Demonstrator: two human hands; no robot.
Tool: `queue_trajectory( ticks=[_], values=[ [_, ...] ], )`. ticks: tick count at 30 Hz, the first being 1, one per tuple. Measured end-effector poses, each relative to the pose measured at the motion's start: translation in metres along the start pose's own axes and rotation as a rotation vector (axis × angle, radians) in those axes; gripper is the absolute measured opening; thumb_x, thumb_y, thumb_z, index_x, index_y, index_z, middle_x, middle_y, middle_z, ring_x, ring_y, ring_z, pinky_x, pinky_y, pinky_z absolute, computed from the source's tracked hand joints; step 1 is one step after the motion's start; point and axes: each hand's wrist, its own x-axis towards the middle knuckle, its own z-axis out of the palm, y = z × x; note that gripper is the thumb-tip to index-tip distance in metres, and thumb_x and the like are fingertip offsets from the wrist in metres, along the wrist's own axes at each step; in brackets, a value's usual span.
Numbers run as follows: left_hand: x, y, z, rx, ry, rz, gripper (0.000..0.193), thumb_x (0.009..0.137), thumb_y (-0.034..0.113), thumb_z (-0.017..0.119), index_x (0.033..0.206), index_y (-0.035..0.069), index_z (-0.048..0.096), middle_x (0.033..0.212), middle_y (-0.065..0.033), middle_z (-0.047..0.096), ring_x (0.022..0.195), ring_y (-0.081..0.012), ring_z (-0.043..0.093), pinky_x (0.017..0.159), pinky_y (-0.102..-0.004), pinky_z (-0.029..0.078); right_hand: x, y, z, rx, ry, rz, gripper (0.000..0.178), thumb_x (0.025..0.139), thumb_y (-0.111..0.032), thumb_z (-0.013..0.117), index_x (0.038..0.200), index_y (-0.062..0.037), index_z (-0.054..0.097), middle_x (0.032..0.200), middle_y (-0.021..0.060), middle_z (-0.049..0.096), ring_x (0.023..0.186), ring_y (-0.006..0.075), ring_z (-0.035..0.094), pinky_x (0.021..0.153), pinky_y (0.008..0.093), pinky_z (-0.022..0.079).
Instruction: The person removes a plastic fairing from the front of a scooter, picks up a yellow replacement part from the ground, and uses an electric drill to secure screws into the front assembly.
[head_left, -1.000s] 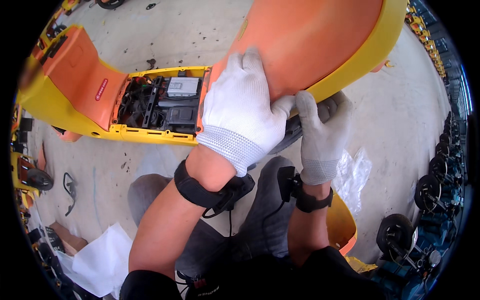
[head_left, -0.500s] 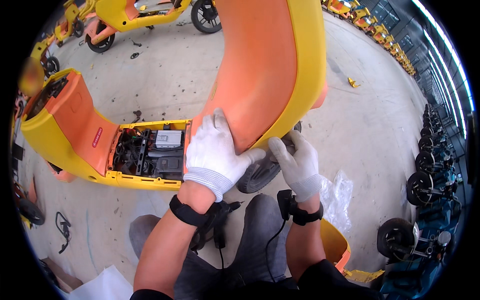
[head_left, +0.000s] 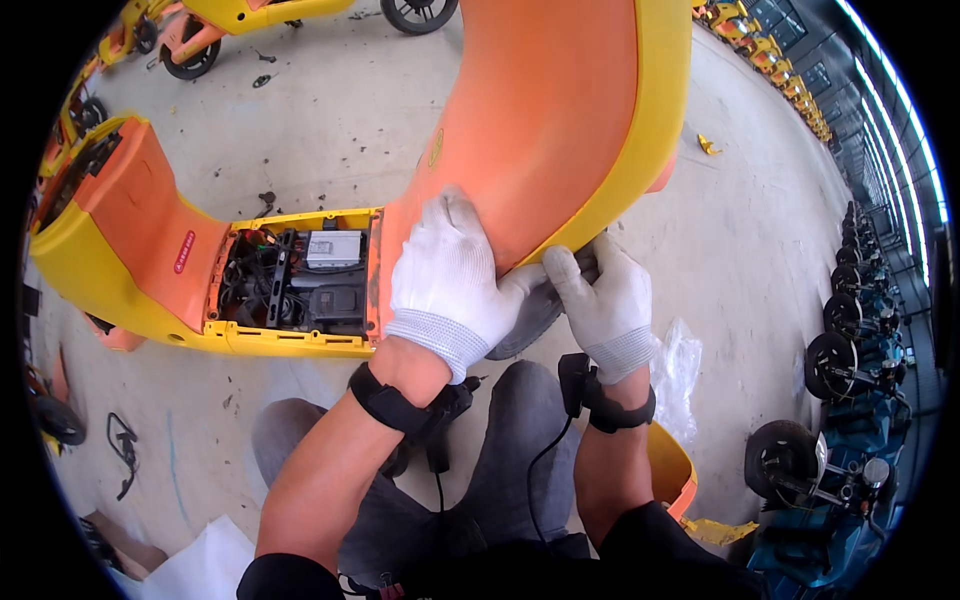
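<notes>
Before me stands a scooter with an orange front panel (head_left: 550, 120) and a curved yellow edge trim (head_left: 655, 130). My left hand (head_left: 450, 270), in a white knit glove, lies on the lower orange panel, fingers stretched out and thumb reaching toward the seam. My right hand (head_left: 605, 295), gloved alike, pinches the trim's lower end; its thumb is on the outside and its other fingertips are hidden behind. Part of the dark front wheel (head_left: 527, 325) shows below the hands. Left of them, the uncovered floorboard bay (head_left: 270, 285) exposes cables and a silver box (head_left: 335, 248).
The scooter's orange seat base (head_left: 150, 215) rises at left. Clear plastic wrap (head_left: 677, 375) and a yellow-orange body part (head_left: 668, 465) lie by my right arm. Several teal scooters (head_left: 840, 480) line the right side. A black bracket (head_left: 123, 455) lies on the floor at left.
The front panel now appears farther right and larger in view. Both hands have shifted slightly up and right with it, keeping their places on the panel and trim.
</notes>
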Motion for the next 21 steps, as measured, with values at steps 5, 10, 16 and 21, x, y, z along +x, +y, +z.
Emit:
queue_trajectory(
  ticks=[5, 10, 16, 21],
  values=[
    [0.001, -0.006, 0.005, 0.000, 0.034, 0.100, 0.063, 0.079, 0.034, 0.079, 0.108, -0.013, 0.051, 0.105, -0.0290, 0.057, 0.098, -0.0437, 0.062, 0.084, -0.0455, 0.055, 0.002, 0.000, -0.001, -0.082, -0.011, -0.009, 0.043, 0.088, -0.036, 0.075, 0.086, 0.0052, 0.065, 0.073, 0.0198, 0.068, 0.067, 0.0325, 0.070, 0.064, 0.0388, 0.054],
    [0.001, -0.013, 0.001, 0.077, 0.034, 0.118, 0.073, 0.079, 0.044, 0.079, 0.115, -0.011, 0.050, 0.110, -0.0329, 0.060, 0.098, -0.0469, 0.065, 0.086, -0.0484, 0.055, 0.003, 0.027, -0.001, 0.200, -0.081, -0.014, 0.045, 0.091, -0.038, 0.072, 0.093, 0.0064, 0.067, 0.078, 0.0180, 0.072, 0.069, 0.0288, 0.072, 0.065, 0.0356, 0.055],
    [0.001, -0.020, 0.000, 0.097, -0.003, 0.140, 0.068, 0.082, 0.052, 0.076, 0.112, -0.007, 0.060, 0.102, -0.0265, 0.069, 0.097, -0.0392, 0.069, 0.086, -0.0428, 0.054, -0.040, 0.074, 0.050, 0.366, -0.216, 0.139, 0.048, 0.092, -0.036, 0.070, 0.118, 0.0047, 0.066, 0.101, 0.0188, 0.074, 0.096, 0.0275, 0.073, 0.087, 0.0350, 0.056],
    [0.002, -0.024, -0.001, 0.110, -0.086, 0.043, 0.068, 0.084, 0.054, 0.075, 0.113, -0.007, 0.061, 0.087, -0.0146, 0.067, 0.079, -0.0248, 0.066, 0.076, -0.0344, 0.052, -0.055, 0.082, 0.079, 0.232, -0.244, 0.002, 0.044, 0.093, -0.035, 0.070, 0.112, 0.0044, 0.067, 0.094, 0.0209, 0.072, 0.085, 0.0303, 0.072, 0.079, 0.0368, 0.056]
  ],
)
